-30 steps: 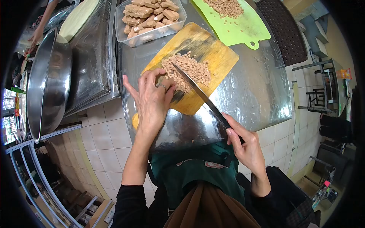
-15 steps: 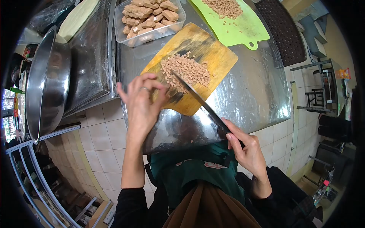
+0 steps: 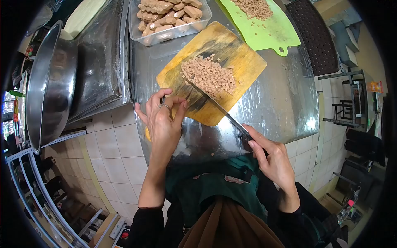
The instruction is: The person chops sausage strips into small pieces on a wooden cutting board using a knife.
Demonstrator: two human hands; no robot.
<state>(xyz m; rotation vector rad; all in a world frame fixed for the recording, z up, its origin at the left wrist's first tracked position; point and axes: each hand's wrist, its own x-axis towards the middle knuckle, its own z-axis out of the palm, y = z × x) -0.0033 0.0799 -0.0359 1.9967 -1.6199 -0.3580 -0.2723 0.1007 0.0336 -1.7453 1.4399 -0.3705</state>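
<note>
My right hand (image 3: 275, 159) is wrapped round the dark handle of a knife (image 3: 223, 109). The blade slants up to the left across a wooden cutting board (image 3: 248, 66), its tip at the lower edge of a heap of small diced pinkish-brown pieces (image 3: 211, 76). Near the board's lower left edge is my left hand (image 3: 163, 118), a ring on one finger. Its thumb and forefinger are pinched together over the board; anything between them is too small to name. The other fingers are bent.
Behind the board stands a clear plastic tub (image 3: 169, 36) of larger brown chunks. A green cutting mat (image 3: 281, 35) with more diced pieces lies at the back right, beside a dark perforated mat (image 3: 312, 37). On the left is a large metal bowl (image 3: 51, 87).
My left hand has drawn back toward me from the board, its thumb and forefinger closing together. The knife tip still lies by the heap. The whole view has shifted slightly.
</note>
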